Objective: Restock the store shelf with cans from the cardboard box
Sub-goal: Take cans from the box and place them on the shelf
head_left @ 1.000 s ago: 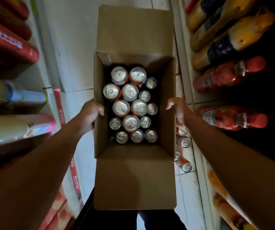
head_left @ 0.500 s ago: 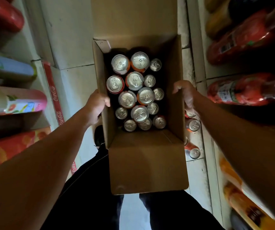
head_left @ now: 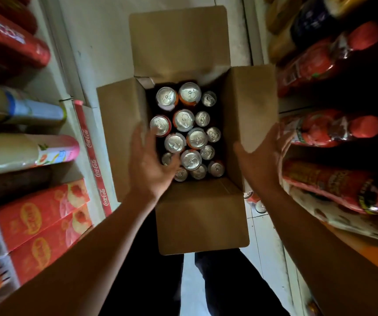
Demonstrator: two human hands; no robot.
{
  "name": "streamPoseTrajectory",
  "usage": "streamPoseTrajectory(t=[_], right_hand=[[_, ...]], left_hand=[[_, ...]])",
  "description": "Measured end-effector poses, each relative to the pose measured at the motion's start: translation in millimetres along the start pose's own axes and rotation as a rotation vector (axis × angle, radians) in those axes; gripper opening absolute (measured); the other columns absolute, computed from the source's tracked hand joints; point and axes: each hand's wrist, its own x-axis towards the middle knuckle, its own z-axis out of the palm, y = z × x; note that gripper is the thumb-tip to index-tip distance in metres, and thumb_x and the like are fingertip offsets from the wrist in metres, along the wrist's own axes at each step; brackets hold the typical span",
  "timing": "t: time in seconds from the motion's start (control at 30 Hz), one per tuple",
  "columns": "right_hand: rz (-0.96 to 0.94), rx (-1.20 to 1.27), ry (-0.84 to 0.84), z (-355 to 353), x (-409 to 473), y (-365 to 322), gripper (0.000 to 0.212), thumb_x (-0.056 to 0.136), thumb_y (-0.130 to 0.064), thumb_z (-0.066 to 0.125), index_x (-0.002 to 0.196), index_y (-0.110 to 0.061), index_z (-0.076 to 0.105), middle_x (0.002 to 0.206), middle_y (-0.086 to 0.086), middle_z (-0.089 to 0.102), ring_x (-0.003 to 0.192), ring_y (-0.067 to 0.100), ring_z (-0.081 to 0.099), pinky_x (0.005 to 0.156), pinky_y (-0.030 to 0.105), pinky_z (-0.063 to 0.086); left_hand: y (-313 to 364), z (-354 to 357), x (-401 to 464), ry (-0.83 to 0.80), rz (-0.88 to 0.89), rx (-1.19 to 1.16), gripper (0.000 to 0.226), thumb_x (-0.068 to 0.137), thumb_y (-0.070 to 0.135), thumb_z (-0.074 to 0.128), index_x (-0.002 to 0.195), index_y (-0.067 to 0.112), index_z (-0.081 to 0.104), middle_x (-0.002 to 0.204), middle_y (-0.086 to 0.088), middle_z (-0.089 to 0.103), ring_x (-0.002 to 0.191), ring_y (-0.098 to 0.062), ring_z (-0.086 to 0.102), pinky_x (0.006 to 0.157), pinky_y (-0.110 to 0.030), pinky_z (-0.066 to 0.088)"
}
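An open cardboard box (head_left: 178, 46) sits on the floor below me with its four flaps spread. Several cans (head_left: 184, 120) with silver tops stand upright inside, packed in rows. My left hand (head_left: 148, 163) hovers over the box's left side, fingers spread and relaxed, holding nothing. My right hand (head_left: 261, 160) hovers beside the right flap with the palm turned inward and the fingers straight, also empty. Neither hand touches the box.
Shelves line both sides: bottles (head_left: 26, 153) and red juice cartons (head_left: 37, 220) on the left, red and orange bottles (head_left: 329, 128) on the right. A few loose cans (head_left: 255, 201) stand on the floor right of the box. My legs are below the box.
Both hands have let go of the box sides and lifted off with fingers spread. The side flaps have fallen outward.
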Motion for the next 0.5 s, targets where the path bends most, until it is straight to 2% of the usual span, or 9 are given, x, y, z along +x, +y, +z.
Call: streamPoseTrajectory(t=[0.03, 0.07, 0.13, 0.17, 0.2, 0.27, 0.37, 0.43, 0.5], right_hand=[[-0.073, 0.007, -0.005, 1.7, -3.3, 0.1, 0.096, 0.082, -0.034, 0.072, 0.156, -0.010, 0.017, 0.163, 0.023, -0.003, 0.152, 0.035, 0.001, 0.121, 0.039, 0.015], [-0.174, 0.012, -0.034, 6.6, -4.7, -0.9, 0.088, 0.082, -0.030, 0.072, 0.154, -0.012, 0.025, 0.163, 0.018, 0.010, 0.150, 0.031, 0.015, 0.120, 0.036, 0.022], [-0.333, 0.027, -0.174, 21.0, -2.9, -10.7, 0.064, 0.082, -0.032, 0.069, 0.141, -0.021, 0.046, 0.146, 0.004, 0.047, 0.130, 0.022, 0.049, 0.105, 0.032, 0.042], [-0.342, 0.012, -0.264, 29.1, -0.9, -20.3, 0.057, 0.081, -0.040, 0.067, 0.133, -0.022, 0.052, 0.132, 0.000, 0.058, 0.117, 0.018, 0.057, 0.096, 0.032, 0.048], [-0.319, 0.000, -0.332, 40.6, 3.9, -28.0, 0.058, 0.077, -0.048, 0.065, 0.128, -0.022, 0.055, 0.123, -0.001, 0.062, 0.109, 0.017, 0.060, 0.089, 0.033, 0.050], [-0.235, -0.030, -0.443, 66.3, 21.3, -40.4, 0.065, 0.072, -0.055, 0.067, 0.125, -0.019, 0.056, 0.118, 0.001, 0.062, 0.105, 0.017, 0.060, 0.086, 0.034, 0.051], [-0.251, -0.128, -0.589, 97.4, 47.0, -50.4, 0.057, 0.072, -0.043, 0.073, 0.121, -0.017, 0.059, 0.117, 0.005, 0.066, 0.108, 0.022, 0.063, 0.091, 0.038, 0.053], [-0.182, -0.134, -0.623, 106.5, 58.7, -52.2, 0.057, 0.072, -0.042, 0.076, 0.121, -0.018, 0.061, 0.116, 0.005, 0.067, 0.106, 0.024, 0.064, 0.091, 0.041, 0.055], [-0.092, -0.101, -0.646, 112.9, 61.0, -50.1, 0.065, 0.068, -0.044, 0.080, 0.125, -0.021, 0.058, 0.115, 0.003, 0.065, 0.100, 0.024, 0.065, 0.083, 0.043, 0.059]], left_hand=[[7.6, 7.1, -4.5, -0.078, 0.036, -0.041, 0.066, 0.076, 0.044, 0.069, 0.132, 0.015, 0.051, 0.140, -0.008, 0.046, 0.129, -0.024, 0.046, 0.105, -0.032, 0.043], [11.7, 15.6, -8.4, -0.176, 0.020, -0.042, 0.060, 0.073, 0.043, 0.068, 0.125, 0.018, 0.053, 0.131, -0.003, 0.048, 0.118, -0.024, 0.053, 0.093, -0.035, 0.050], [18.1, 32.8, -12.3, -0.348, -0.042, 0.016, 0.064, 0.070, 0.046, 0.068, 0.125, 0.022, 0.048, 0.127, -0.002, 0.045, 0.109, -0.027, 0.054, 0.081, -0.038, 0.052], [20.0, 42.5, -12.5, -0.404, -0.032, 0.073, 0.067, 0.071, 0.047, 0.069, 0.129, 0.024, 0.044, 0.130, -0.002, 0.042, 0.110, -0.027, 0.053, 0.079, -0.039, 0.052], [20.5, 51.8, -12.6, -0.453, -0.002, 0.139, 0.070, 0.073, 0.046, 0.071, 0.133, 0.025, 0.042, 0.134, -0.003, 0.039, 0.112, -0.028, 0.051, 0.078, -0.040, 0.052], [18.9, 68.0, -9.6, -0.521, 0.094, 0.258, 0.067, 0.076, 0.039, 0.072, 0.135, 0.022, 0.043, 0.143, -0.006, 0.034, 0.119, -0.032, 0.047, 0.082, -0.042, 0.052], [10.2, 81.1, -7.7, -0.554, 0.137, 0.370, 0.061, 0.080, 0.024, 0.071, 0.135, 0.020, 0.044, 0.144, -0.010, 0.036, 0.120, -0.037, 0.047, 0.081, -0.043, 0.052], [0.2, 87.5, -9.5, -0.511, 0.198, 0.395, 0.070, 0.077, 0.012, 0.072, 0.137, 0.026, 0.037, 0.140, -0.008, 0.042, 0.103, -0.036, 0.059, 0.070, -0.040, 0.053], [-7.6, 93.3, -12.6, -0.506, 0.247, 0.417, 0.080, 0.072, 0.010, 0.076, 0.135, 0.029, 0.031, 0.138, -0.007, 0.046, 0.081, -0.033, 0.066, 0.060, -0.036, 0.051]])
